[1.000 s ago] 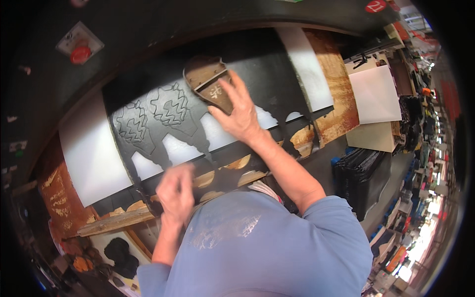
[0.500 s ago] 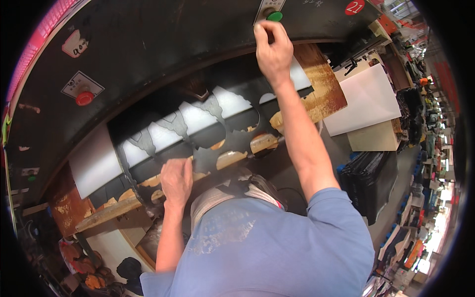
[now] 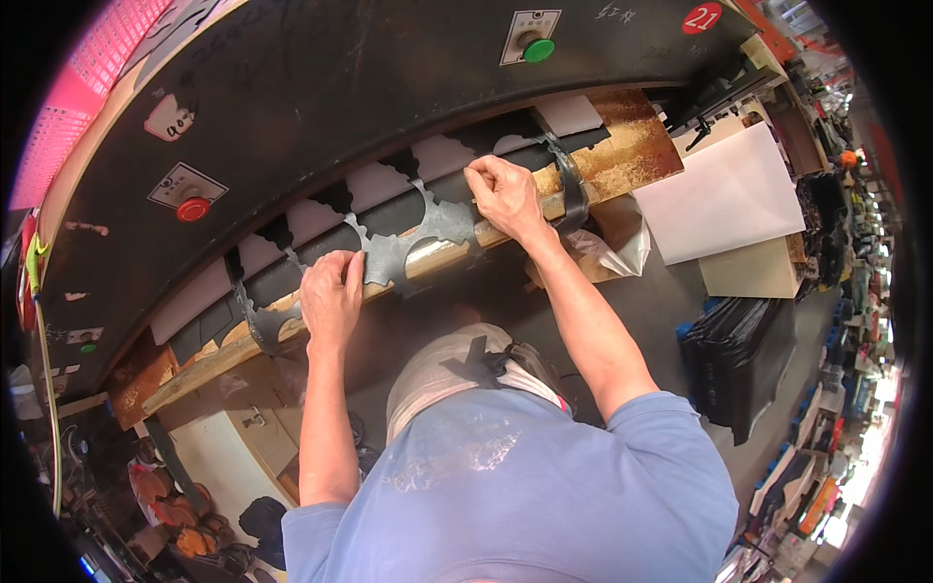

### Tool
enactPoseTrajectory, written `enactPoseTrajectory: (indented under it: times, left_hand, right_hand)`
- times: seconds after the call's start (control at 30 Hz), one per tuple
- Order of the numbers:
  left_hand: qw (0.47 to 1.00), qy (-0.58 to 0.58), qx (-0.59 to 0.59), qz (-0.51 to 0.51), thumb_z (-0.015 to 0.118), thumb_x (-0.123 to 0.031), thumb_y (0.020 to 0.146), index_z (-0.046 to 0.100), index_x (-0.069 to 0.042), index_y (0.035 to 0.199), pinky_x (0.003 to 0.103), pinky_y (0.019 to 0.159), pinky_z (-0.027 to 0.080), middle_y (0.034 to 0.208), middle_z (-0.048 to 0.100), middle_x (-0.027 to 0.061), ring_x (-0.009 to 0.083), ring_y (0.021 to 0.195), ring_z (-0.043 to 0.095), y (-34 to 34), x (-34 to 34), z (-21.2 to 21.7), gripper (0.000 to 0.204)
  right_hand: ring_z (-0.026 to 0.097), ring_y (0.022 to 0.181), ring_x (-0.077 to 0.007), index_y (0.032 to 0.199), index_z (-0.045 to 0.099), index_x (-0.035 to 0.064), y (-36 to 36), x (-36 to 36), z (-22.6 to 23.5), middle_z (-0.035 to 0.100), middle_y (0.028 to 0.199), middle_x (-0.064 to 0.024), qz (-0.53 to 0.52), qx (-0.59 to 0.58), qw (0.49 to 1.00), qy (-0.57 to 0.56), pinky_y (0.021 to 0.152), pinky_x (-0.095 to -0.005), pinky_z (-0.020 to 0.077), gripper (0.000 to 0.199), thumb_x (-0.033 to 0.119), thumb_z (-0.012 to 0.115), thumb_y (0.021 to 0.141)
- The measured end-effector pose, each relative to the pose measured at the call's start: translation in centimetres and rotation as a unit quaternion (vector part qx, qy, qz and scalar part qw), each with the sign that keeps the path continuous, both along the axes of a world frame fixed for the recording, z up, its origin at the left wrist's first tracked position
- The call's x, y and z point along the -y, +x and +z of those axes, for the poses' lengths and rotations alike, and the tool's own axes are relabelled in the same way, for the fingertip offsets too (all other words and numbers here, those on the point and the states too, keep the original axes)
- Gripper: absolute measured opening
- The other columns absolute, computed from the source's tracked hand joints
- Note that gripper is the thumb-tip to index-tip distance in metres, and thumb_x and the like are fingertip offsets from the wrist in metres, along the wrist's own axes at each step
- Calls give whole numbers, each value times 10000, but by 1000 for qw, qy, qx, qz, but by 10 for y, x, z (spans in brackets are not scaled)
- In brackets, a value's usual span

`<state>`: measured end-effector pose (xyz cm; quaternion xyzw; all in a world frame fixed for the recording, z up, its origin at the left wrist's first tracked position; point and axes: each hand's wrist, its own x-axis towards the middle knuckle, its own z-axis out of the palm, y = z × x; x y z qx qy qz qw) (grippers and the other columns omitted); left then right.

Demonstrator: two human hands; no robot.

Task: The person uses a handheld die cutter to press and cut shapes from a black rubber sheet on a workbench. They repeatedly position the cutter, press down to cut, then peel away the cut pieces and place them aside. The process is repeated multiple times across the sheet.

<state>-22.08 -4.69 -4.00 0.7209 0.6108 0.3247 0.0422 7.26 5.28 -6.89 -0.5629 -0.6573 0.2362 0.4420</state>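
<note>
A dark grey sheet with large cut-out openings [image 3: 391, 258] hangs over the front edge of the worn wooden board [image 3: 214, 374]. My left hand [image 3: 330, 296] has its fingers pinched on the sheet's edge left of the middle. Farther right, my right hand [image 3: 507, 202] is closed too, thumb and fingers together on the sheet's edge; the material in this pinch is mostly hidden. White material [image 3: 374, 187] shows through the openings, and part of the sheet reaches back under the black machine front [image 3: 330, 87].
A red button [image 3: 193, 208] and a green button [image 3: 538, 50] sit on the machine front. At the right are a large white sheet [image 3: 724, 194] and a stack of black sheets [image 3: 743, 360]. Brown and orange pieces [image 3: 180, 505] lie low on the left.
My right hand has come down from beside the green button to the sheet's edge. My left hand has shifted slightly up and left. The grey sheet has moved toward me over the board.
</note>
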Motion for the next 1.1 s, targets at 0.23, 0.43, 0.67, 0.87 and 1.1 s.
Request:
enactPoseTrajectory:
  times: [0.23,0.43,0.67,0.87,1.1]
  left_hand:
    - [999,20,-16,27,762,-144,982,660,-31,847,463,748,483,800,670,125,344,794,654,8,1,-2,204]
    - [999,32,-27,17,774,-131,967,633,-36,835,468,733,470,787,656,119,345,786,640,13,-4,1,215]
    - [999,-49,3,-1,786,-136,953,658,-52,866,480,746,474,822,665,128,365,806,638,7,7,4,176]
    - [963,-261,65,-31,741,-160,1002,719,8,894,510,741,554,845,737,201,446,798,706,-53,-33,34,201]
    - [1000,-20,12,-13,661,-58,1033,643,5,1426,500,1220,425,1522,614,237,427,1457,544,-50,-173,10,398]
  right_hand:
    - [759,797,-312,1011,750,9,8,-7,6,773,909,-175,12,-24,1000,-5,743,-401,585,182,185,741,969]
    - [563,664,-59,992,747,-22,15,-8,7,660,738,-28,20,-44,999,16,619,-258,469,138,116,741,992]
    - [700,707,-147,1035,769,-19,-1,-9,21,745,760,-108,-18,-98,992,-83,703,-309,557,220,191,758,970]
    - [672,1171,-359,1386,638,-29,-117,-81,27,657,1298,-225,44,52,994,90,991,-431,554,648,293,860,870]
    - [473,1327,-574,1440,628,22,-160,-121,16,382,1556,-414,96,120,988,24,1132,-612,466,783,271,917,757]
